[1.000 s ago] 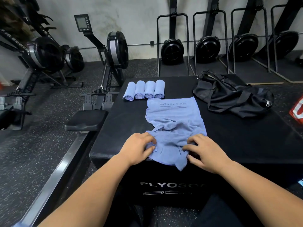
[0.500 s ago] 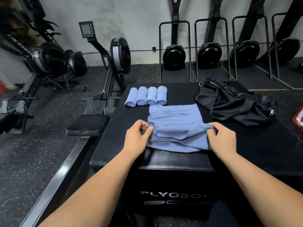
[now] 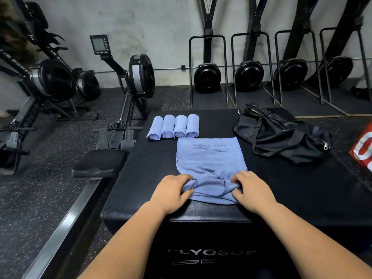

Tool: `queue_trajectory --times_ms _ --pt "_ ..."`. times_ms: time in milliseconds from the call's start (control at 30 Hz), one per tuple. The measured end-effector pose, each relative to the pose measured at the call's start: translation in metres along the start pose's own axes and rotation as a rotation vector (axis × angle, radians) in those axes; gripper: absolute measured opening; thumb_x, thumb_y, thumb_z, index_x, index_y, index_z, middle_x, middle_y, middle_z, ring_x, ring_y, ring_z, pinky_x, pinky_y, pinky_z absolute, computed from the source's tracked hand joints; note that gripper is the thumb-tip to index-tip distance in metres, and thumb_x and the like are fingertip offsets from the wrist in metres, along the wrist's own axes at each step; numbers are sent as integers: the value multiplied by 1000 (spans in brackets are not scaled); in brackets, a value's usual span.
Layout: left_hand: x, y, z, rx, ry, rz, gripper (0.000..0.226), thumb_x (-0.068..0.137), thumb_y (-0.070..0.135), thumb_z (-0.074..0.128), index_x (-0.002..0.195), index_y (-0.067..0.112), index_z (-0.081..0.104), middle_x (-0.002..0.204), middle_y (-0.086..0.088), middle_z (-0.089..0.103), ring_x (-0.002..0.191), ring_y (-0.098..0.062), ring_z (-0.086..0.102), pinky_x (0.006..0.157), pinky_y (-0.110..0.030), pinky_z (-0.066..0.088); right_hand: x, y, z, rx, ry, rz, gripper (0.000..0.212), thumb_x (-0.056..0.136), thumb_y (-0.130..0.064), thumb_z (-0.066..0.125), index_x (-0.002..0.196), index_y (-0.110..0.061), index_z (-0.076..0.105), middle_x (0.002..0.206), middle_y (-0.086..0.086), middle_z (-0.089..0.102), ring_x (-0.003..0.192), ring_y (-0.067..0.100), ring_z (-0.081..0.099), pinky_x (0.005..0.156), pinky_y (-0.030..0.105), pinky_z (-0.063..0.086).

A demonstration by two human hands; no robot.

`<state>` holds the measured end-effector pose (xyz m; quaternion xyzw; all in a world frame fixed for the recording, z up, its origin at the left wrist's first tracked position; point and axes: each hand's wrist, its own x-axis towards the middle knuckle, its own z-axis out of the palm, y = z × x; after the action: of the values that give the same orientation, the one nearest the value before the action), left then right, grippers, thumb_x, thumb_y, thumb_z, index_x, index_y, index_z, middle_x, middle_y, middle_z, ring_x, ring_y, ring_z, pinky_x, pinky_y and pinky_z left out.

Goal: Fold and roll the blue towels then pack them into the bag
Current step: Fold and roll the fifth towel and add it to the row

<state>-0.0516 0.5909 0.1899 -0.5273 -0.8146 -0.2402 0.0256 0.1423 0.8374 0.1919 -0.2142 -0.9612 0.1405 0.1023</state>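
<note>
Gripping the bunched near edge of a blue towel (image 3: 209, 162) on a plyo box (image 3: 153, 168), L hand (image 3: 173, 190) & R hand (image 3: 253, 190) sat apart, fingers curled on cloth. Four rolled towels (image 3: 175, 126) lay beyond, black bag (image 3: 281, 135) at right. Uneven edge could skew the roll.

The light is dim and even, probably from overhead, and brightest on the pale wall (image 3: 161, 27). Shadows are soft. The black box top (image 3: 281, 188) and the black bag (image 3: 281, 135) swallow detail, with a faint sheen along the box's near edge. The wide lens bows straight lines toward the borders; the rowing machines (image 3: 50, 81) at far left and the red sign (image 3: 364, 150) at right look smeared.
</note>
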Motion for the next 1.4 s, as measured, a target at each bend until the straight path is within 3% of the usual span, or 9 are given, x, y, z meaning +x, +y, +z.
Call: queue_trajectory --times_ms 233,433,600,667,800,967,1100,1233,1400 --pt "-36 10 -16 -29 -25 2 19 99 45 58 83 37 50 69 14 53 68 -12 51 72 -33 48 -35 7 -4 3 37 -148 34 95 -68 49 80 -37 51 85 -17 51 87 4 44 73 27 44" --pt "-45 20 -31 -410 -73 -339 16 83 37 67 98 42 68 95 11 73 90 -7 67 83 -28 54 -43 0 -17 46 27 -127 20 89 -55 70 89 -38 60 80 -21 55 86 8 49 72 29 43" --pt "-35 29 -45 -633 -79 -463 33 68 46 73 90 22 75 80 6 71 72 -8 61 73 -27 50 -38 2 -23 0 -26 -146 28 88 -45 77 115 -39 68 87 -20 59 88 6 49 76 28 44" --pt "-32 25 -48 -634 -84 -452 23 74 35 79 90 18 77 82 -4 73 74 -8 60 74 -28 51 -33 3 -25 33 -26 -141 23 90 -40 77 113 -37 73 85 -17 59 88 9 53 75 29 44" --pt "-22 6 -51 -605 -55 -461 14 83 10 85 86 18 73 76 -3 70 70 -7 59 73 -25 50 -21 10 -30 211 184 -5 8 90 -35 78 98 -34 78 84 -17 66 79 8 62 75 35 53" --pt "9 -2 -51 -646 186 -533 24 85 23 88 80 15 66 66 7 59 60 -6 49 59 -19 41 6 18 -43 364 372 264 7 96 -25 69 102 -22 72 84 -9 70 83 17 63 76 29 39" --pt "41 3 -37 -422 250 -518 23 90 36 80 88 19 65 79 10 68 70 -13 60 68 -29 47 33 15 -40 405 318 344 19 98 -12 58 112 -18 67 97 -2 73 95 26 64 79 33 43" --pt "37 4 -6 -54 -89 -357 21 92 32 69 106 22 57 96 2 68 90 -30 63 72 -36 43 34 9 -12 166 37 244 38 93 -8 60 127 -19 70 127 6 71 116 32 64 95 36 48" --pt "8 1 7 -14 44 -238 11 88 27 62 99 28 60 76 15 57 73 -15 53 80 -27 34 5 -1 14 111 190 205 13 89 -20 66 101 -25 70 104 -9 64 101 22 60 72 36 49"
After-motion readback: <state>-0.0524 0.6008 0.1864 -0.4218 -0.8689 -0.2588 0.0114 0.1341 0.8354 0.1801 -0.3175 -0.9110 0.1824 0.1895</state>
